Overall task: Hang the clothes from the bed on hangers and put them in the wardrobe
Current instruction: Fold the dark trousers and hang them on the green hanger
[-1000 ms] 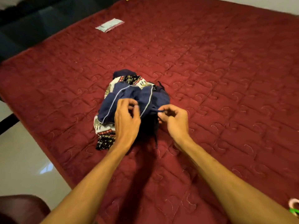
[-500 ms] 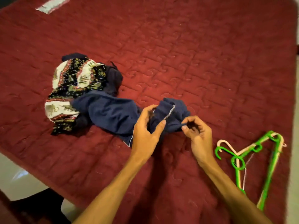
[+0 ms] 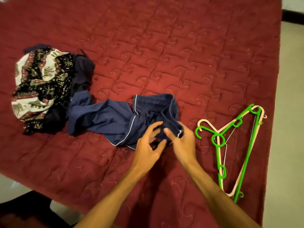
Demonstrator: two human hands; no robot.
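The bed point(image 3: 164, 46) is covered with a dark red quilted cover stitched in a swirl pattern. At the left lies a bunched pile: a patterned garment point(image 3: 37, 83) in cream, black and red, with a dark garment point(image 3: 83, 69) against its right side. The navy shorts point(image 3: 107, 119) with white piping lie crumpled at the centre, touching the pile. Near the right edge, a green hanger point(image 3: 247, 145) lies stacked on a cream hanger point(image 3: 203, 120).
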